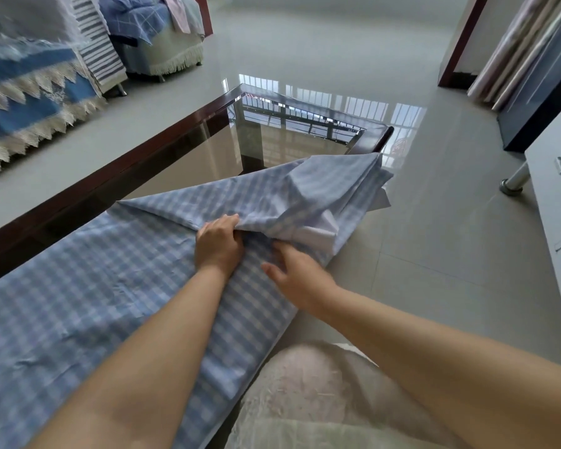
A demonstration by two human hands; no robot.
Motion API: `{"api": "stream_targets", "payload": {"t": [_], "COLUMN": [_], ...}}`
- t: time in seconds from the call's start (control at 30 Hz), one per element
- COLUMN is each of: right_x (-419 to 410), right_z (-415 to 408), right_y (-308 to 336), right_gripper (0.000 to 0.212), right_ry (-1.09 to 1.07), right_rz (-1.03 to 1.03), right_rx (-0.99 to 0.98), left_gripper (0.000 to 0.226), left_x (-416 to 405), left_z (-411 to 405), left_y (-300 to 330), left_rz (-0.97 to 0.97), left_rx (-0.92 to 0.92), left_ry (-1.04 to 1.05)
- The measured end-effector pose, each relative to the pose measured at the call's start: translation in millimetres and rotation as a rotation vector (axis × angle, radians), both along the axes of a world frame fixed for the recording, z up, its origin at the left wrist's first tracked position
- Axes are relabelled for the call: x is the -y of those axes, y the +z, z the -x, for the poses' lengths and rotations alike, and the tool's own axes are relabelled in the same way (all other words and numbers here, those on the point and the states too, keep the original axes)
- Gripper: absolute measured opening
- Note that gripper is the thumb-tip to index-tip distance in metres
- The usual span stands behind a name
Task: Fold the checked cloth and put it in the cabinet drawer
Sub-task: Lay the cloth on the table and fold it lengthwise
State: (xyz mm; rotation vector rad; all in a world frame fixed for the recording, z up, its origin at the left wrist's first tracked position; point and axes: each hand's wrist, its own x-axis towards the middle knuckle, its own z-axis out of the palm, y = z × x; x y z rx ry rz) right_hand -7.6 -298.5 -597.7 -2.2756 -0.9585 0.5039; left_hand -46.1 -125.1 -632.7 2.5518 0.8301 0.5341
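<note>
Right now we see the blue checked cloth (110, 286) spread over the near end of the glass-topped coffee table (162, 147), its far corner turned back and bunched toward two o'clock. Our left hand (219, 243) pinches that raised fold, fingers curled round it. Our right hand (297, 277) lies just beside it with straight fingers tucked under the bunch. A white cabinet drawer (556, 186) stands at three o'clock, well apart.
</note>
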Motion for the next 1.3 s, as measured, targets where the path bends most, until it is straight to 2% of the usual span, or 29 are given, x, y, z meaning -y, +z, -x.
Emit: {"api": "stream_targets", "payload": {"t": [0.1, 0.17, 0.27, 0.37, 0.47, 0.63, 0.7, 0.77, 0.83, 0.9, 0.97, 1.0, 1.07, 1.17, 1.3], "right_x": [-28, -49, -73, -83, -82, -59, -41, -17, 10, 39, 60, 66, 67, 57, 55], "right_z": [-1, 2, -3, -15, -19, -16, -20, -28, -38, -46, -46, -44, -40, -37, -34], "right_y": [-7, -4, 9, 18, 16, 19, 27, 39, 50, 53, 48, 43, 36, 34, 37], "right_gripper": [0.052, 0.051, 0.04, 0.026, 0.018, 0.007, 0.008, 0.014, 0.009, 0.004, 0.009, 0.01, 0.01, 0.035, 0.044], "right_ry": [-0.214, -0.37, -0.481, -0.489, -0.424, -0.351, -0.292, -0.234, -0.196, -0.254, -0.275, -0.273, -0.238, -0.225, -0.421], "right_rz": [-0.351, -0.501, -0.435, -0.323, -0.278, -0.427, -0.456, -0.428, -0.329, -0.202, -0.178, -0.181, -0.15, -0.111, -0.188], "right_rx": [-0.107, -0.142, -0.021, 0.094, 0.251, 0.317, 0.458, 0.622, 0.679, 0.522, 0.199, 0.103, 0.084, 0.049, -0.018], "left_gripper": [0.032, 0.025, 0.028, 0.028, 0.028, 0.035, 0.034, 0.033, 0.032, 0.032, 0.034, 0.035, 0.035, 0.035, 0.031], "left_x": [-3, -4, -1, 0, -1, -9, -8, -6, -4, -4, -4, -3, -1, 0, 2], "left_z": [-1, -1, 2, 4, 3, -1, 0, 2, 2, 2, 2, 2, 3, 4, 3], "left_y": [-3, -4, -2, 2, 0, -10, -9, -5, -5, -5, -5, -4, -2, -2, -1], "left_rz": [-0.015, -0.045, -0.058, -0.077, -0.068, -0.016, -0.007, -0.005, -0.002, -0.013, -0.025, -0.029, -0.036, -0.051, -0.068], "left_rx": [-0.013, 0.013, 0.119, 0.128, 0.123, -0.023, -0.025, 0.001, -0.007, -0.025, -0.033, -0.038, -0.047, -0.065, -0.073], "left_ry": [-0.008, -0.018, -0.025, -0.041, -0.042, -0.015, -0.021, -0.031, -0.033, -0.035, -0.046, -0.052, -0.055, -0.056, -0.059]}}
